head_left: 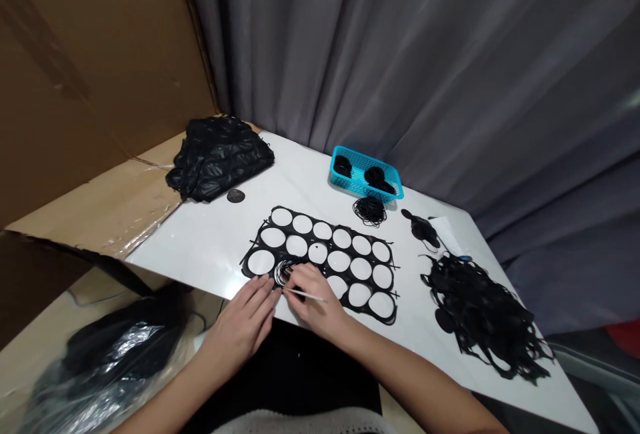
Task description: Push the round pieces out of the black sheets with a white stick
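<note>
A black sheet (325,234) punched with several round holes lies flat on the white table (215,241). My left hand (245,321) rests at the sheet's near left corner, fingers stretched out flat beside a ring of thin black loops (284,271). My right hand (315,297) is closed on a thin white stick (306,295), fingertips pressing on the sheet next to the loops.
A blue basket (365,174) with black pieces stands at the back, a coil of black rings (370,211) before it. A heap of black scraps (480,314) lies right. A black bundle (217,157) and small disc (235,196) sit left, beside cardboard (100,207). A plastic bag (110,347) lies lower left.
</note>
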Demonstrator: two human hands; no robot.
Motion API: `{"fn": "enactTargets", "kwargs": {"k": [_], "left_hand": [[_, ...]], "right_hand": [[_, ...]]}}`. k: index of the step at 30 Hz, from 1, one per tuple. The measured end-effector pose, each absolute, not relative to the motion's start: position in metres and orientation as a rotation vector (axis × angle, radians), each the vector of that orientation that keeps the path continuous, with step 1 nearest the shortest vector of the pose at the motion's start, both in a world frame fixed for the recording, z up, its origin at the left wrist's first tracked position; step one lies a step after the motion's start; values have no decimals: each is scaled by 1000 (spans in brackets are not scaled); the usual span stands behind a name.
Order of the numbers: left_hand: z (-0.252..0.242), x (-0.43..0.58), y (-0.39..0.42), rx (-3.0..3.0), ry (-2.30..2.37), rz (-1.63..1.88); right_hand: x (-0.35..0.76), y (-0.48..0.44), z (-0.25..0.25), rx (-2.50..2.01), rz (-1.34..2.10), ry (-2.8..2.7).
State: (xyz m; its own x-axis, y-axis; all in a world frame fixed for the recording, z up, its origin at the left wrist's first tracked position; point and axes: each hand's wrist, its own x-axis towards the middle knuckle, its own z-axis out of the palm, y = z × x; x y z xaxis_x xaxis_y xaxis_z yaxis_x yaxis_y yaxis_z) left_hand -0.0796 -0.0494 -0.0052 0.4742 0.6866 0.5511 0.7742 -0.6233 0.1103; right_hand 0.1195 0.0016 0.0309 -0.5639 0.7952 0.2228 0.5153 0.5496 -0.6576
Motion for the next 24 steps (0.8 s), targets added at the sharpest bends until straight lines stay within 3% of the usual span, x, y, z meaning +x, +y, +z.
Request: {"fn": "enactTargets", "kwargs": {"k": [6, 12, 15, 20, 24], "left_hand": [[-2, -79, -48, -2546, -1242, -849], [-1, -79, -47, -2541, -1235, -884], [-2, -80, -48, -2550, -1249, -900], [1, -86, -52, -2604, -1378, -956], [1, -99, -52, -2541, -1459, -990]], "right_hand": [[125, 21, 25, -1041, 451, -2486], [159, 120, 60, -1348, 448, -1896], [164, 139, 68, -1396, 679, -1736], [145, 127, 58, -1243, 1591, -1253], [123, 111, 53, -1084, 1959, -989]]}}
